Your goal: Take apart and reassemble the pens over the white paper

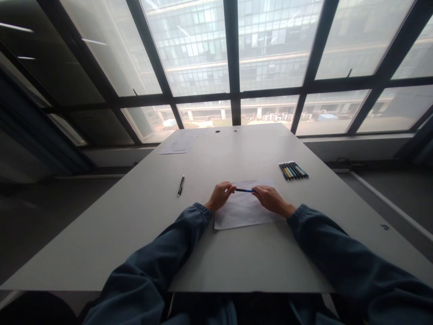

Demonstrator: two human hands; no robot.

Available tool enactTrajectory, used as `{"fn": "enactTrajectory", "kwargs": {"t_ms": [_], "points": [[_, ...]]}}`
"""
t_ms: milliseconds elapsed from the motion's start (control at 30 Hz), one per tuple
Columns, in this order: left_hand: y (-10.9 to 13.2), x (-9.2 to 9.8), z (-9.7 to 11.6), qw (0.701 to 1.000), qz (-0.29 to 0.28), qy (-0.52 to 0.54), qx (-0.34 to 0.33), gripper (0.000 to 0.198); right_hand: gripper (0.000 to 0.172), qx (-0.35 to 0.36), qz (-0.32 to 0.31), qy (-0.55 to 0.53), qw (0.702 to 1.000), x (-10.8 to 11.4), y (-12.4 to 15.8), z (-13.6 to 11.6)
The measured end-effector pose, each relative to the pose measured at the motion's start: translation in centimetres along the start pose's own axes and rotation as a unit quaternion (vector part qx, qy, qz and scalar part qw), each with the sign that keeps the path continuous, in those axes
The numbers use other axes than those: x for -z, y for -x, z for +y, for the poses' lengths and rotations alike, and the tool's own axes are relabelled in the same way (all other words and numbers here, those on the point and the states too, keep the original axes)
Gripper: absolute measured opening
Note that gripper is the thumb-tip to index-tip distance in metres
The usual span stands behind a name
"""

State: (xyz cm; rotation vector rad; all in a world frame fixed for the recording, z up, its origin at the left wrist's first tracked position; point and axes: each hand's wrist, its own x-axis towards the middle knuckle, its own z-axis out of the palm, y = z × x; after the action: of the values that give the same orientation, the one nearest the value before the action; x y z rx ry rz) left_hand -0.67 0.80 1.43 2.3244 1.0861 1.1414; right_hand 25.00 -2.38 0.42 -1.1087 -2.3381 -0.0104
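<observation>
A dark pen with a blue part (244, 190) is stretched level between my two hands, above a sheet of white paper (243, 214). My left hand (221, 195) pinches its left end, and my right hand (269, 198) grips the blue right end. Both ends are hidden by my fingers. To the left of the paper lies a single black pen (181, 185) on the white table. Beyond my right hand, several pens (293, 171) lie side by side in a neat row, with black, yellow, green and grey parts.
The white table (142, 234) reaches forward to the windows. More papers (179, 143) lie at its far left. Two small dark spots, one of them round (217, 131), are near the far edge. A small dark object (384, 227) sits by the right edge.
</observation>
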Motion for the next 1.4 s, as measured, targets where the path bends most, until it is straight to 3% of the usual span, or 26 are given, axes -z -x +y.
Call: {"fn": "enactTrajectory", "kwargs": {"t_ms": [367,567,667,767,800,900,1000,1067,1400], "points": [[-0.01,0.03,0.03,0.999,0.033,0.019,-0.028,0.024,0.022,-0.006,-0.013,0.02,1.0,0.19,0.05,0.07],[0.01,0.14,-0.17,0.997,0.018,0.059,-0.052,0.017,0.025,-0.007,-0.032,0.027,0.999,0.38,0.07,-0.06],[-0.03,0.16,0.02,0.996,0.016,0.068,-0.059,0.02,0.027,-0.013,-0.036,0.029,0.999,0.55,0.02,-0.23],[-0.04,0.02,0.17,0.996,0.011,0.071,-0.055,0.041,0.026,-0.013,-0.036,0.026,0.999,0.64,-0.06,-0.35],[-0.01,-0.05,0.15,0.997,0.012,0.064,-0.043,0.046,0.026,-0.012,-0.035,0.025,0.999,0.63,-0.09,-0.37],[0.15,-0.23,-0.14,1.0,-0.002,0.021,0.009,0.037,0.028,-0.012,-0.031,0.028,0.999,0.55,-0.1,-0.37],[0.3,-0.32,-0.48,0.999,-0.038,-0.005,0.034,0.056,0.028,-0.012,-0.028,0.029,0.999,0.47,-0.08,-0.39],[0.31,-0.35,-0.57,0.998,-0.044,-0.008,0.036,0.057,0.026,-0.011,-0.03,0.03,0.999,0.47,-0.1,-0.42],[0.16,-0.19,-0.26,0.999,0.016,0.017,-0.023,0.019,0.025,-0.019,-0.033,0.032,0.999,0.58,0.05,-0.23]]}}
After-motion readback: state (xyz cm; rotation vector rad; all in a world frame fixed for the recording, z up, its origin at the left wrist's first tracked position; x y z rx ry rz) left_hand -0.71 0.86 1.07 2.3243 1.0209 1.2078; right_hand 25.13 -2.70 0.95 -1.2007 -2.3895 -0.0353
